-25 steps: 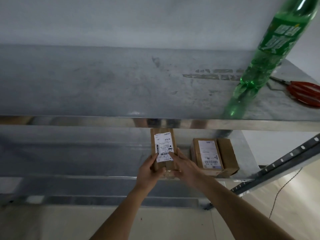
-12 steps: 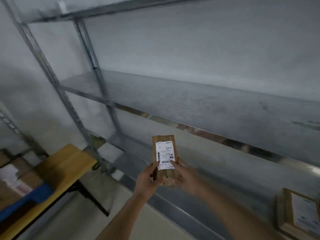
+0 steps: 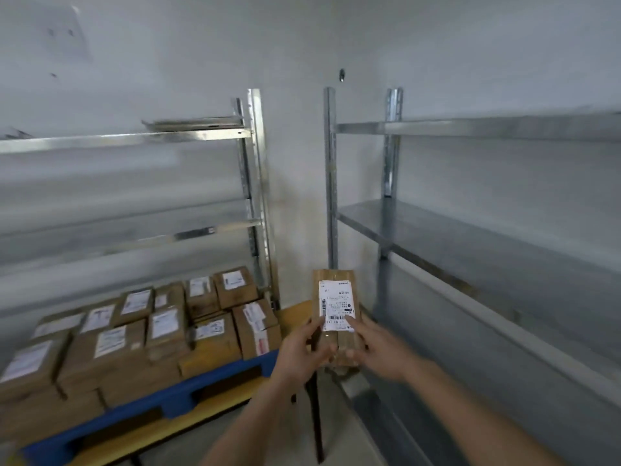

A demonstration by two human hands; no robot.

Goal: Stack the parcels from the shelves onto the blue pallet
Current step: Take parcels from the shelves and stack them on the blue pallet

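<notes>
From the head view, the parcel (image 3: pixel 336 307) is held upright in mid-air between the shelves (image 3: pixel 470 237) and the pallet (image 3: pixel 174 398), left hand (image 3: pixel 304 353) and right hand (image 3: pixel 378 351) each gripping a lower edge. It looks small, stiff and light, best held by its side edges. Its white label (image 3: pixel 336 306) shows barcodes; the text is too blurred to read.

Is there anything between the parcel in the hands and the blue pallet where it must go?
Nothing visible stands between them. Both hands, left and right, hold the parcel in open air just right of the pallet. The pallet's top is already covered with stacked parcels, so this one would likely go on top of them.
</notes>
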